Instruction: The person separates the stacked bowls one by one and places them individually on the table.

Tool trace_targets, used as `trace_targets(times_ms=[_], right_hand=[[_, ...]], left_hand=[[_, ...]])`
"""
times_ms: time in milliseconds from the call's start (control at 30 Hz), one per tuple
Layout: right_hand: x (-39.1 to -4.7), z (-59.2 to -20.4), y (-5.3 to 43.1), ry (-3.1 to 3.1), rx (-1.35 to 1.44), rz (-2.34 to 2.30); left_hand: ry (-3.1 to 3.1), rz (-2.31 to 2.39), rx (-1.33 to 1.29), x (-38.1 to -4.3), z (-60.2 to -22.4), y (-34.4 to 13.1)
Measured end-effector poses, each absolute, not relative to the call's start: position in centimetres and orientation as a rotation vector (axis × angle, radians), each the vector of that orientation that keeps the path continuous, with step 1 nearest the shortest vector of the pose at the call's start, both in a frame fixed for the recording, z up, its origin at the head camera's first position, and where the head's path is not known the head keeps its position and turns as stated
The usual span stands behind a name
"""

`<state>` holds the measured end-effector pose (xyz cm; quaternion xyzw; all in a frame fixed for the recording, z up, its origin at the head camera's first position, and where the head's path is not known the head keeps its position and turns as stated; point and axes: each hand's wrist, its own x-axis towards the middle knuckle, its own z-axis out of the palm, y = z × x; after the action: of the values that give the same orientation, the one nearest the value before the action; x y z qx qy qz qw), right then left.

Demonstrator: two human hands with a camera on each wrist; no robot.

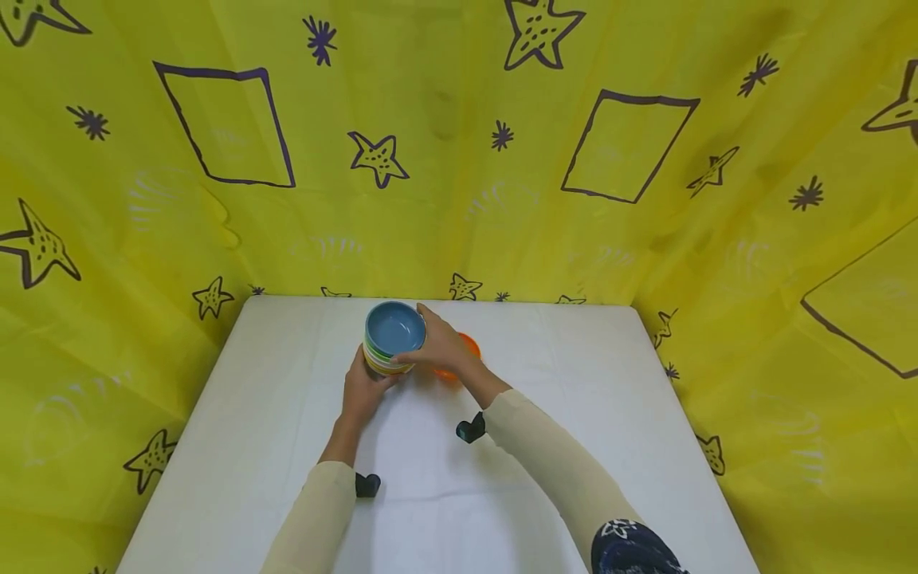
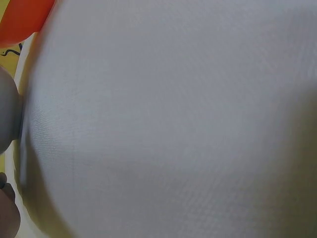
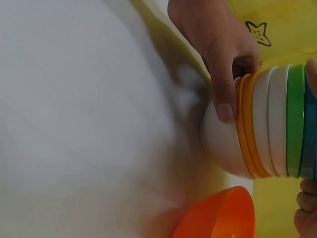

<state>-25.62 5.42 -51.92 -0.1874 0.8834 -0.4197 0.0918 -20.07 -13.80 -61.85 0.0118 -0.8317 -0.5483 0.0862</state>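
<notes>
A stack of nested bowls (image 3: 262,124), in white, orange and green bands, is held over the far part of the table. My left hand (image 1: 361,391) grips the lower bowls, with its thumb across the white and orange ones in the right wrist view. Topmost sits a blue bowl (image 1: 394,328), its inside facing up toward the head camera. My right hand (image 1: 441,347) grips this blue bowl from the right, with some fingertips (image 3: 308,201) showing at its side. Just right of the stack stands an orange bowl (image 1: 471,344), partly hidden behind the right hand and wrist.
A white-covered table (image 1: 574,414) spreads under both arms. Yellow patterned curtains (image 1: 445,223) enclose it at the back and sides. Small black devices (image 1: 471,429) show beside both wrists.
</notes>
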Motion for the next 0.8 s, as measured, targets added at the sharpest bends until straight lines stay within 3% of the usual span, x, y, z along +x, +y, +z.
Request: trace_targets(times_ms=[800], right_hand=[[-25.59, -51.22, 4.71, 2.669, -0.661, -1.233]], left_hand=[[-2.5, -1.61, 0.031, -19.87, -61.62, -13.88]])
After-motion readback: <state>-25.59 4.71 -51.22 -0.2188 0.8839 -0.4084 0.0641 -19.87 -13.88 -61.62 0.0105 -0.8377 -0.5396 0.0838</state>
